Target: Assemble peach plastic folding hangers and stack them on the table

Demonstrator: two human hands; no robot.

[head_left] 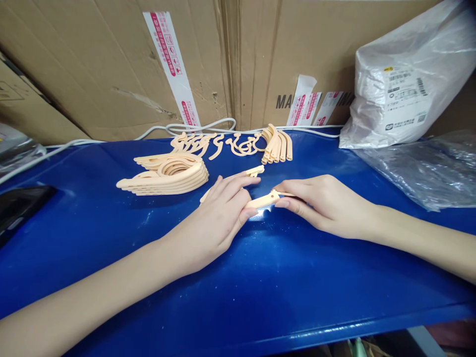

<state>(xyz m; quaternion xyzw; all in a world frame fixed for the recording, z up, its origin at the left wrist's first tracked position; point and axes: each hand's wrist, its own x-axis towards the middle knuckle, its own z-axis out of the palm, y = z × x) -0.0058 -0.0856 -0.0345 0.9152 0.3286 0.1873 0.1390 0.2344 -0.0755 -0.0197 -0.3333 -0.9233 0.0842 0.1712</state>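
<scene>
My left hand [219, 218] rests on the blue table [260, 277] with its fingers laid over a peach plastic hanger piece [253, 172] and pinching one end of a second peach piece [262, 201]. My right hand [320, 203] pinches the other end of that second piece between thumb and forefinger. The two hands meet at the table's middle. A stack of curved peach hanger arms [167, 176] lies just beyond my left hand.
Loose peach hooks [223, 144] and a bundle of straight peach bars [277, 145] lie at the back. White cables [201, 128] run along cardboard boxes [111, 64]. Plastic bags [405, 84] sit at the right. A dark object [18, 206] lies at the left edge.
</scene>
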